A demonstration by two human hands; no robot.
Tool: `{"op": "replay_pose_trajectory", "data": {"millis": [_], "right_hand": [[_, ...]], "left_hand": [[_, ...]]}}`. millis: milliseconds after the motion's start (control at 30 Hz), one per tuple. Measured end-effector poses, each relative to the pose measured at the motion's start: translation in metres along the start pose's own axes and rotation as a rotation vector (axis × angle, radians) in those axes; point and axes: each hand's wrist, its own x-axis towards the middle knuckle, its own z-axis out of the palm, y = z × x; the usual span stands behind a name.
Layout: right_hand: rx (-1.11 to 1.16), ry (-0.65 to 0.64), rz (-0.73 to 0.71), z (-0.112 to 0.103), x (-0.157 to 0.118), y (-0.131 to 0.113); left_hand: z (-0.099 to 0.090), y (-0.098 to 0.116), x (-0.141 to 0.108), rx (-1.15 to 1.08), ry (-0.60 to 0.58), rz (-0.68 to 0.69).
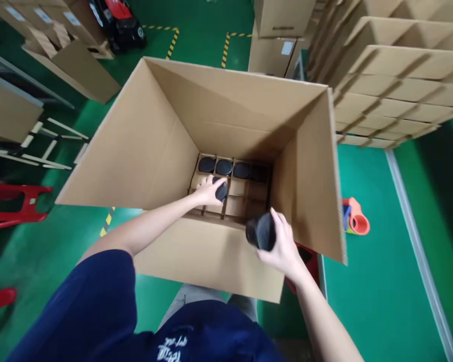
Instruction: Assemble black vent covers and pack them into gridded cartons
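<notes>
Open corrugated carton, flaps raised; cardboard divider grid at its bottom; four black round-topped items seated in the grid's far row, the rightmost in shadow; left hand, fingers closed on a black cylindrical item, low over the second row of cells; right hand, wrapped around a larger-looking black cylindrical piece, inside the carton above the near side of the grid; navy T-shirt on the person, nearest the camera; stacked cardboard dividers at far right; cardboard cartons at far centre; green floor with yellow-and-black tape; red plastic stool at left; orange-red plastic piece just right of the carton.
</notes>
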Motion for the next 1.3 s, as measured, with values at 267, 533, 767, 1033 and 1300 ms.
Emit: {"op": "replay_pose_trajectory", "data": {"millis": [267,533,767,1033,1300], "right_hand": [[-0.454,-0.296,0.038,0.262,0.320,-0.002],[-0.472,-0.424,0.083,0.365,0.368,0.055],[-0.509,-0.537,-0.019,0.381,0.335,0.074],[-0.448,-0.425,-0.032,0.378,0.340,0.069],[-0.432,-0.405,-0.024,0.393,0.353,0.077]], "left_hand": [[0.072,-0.203,0.153,0.029,0.031,-0.255],[0.154,-0.248,0.208,-0.066,-0.036,-0.128],[0.200,-0.258,0.204,-0.085,-0.026,-0.154],[0.207,-0.267,0.216,-0.061,0.026,-0.102],[0.212,-0.265,0.219,0.003,0.013,-0.125]]}}
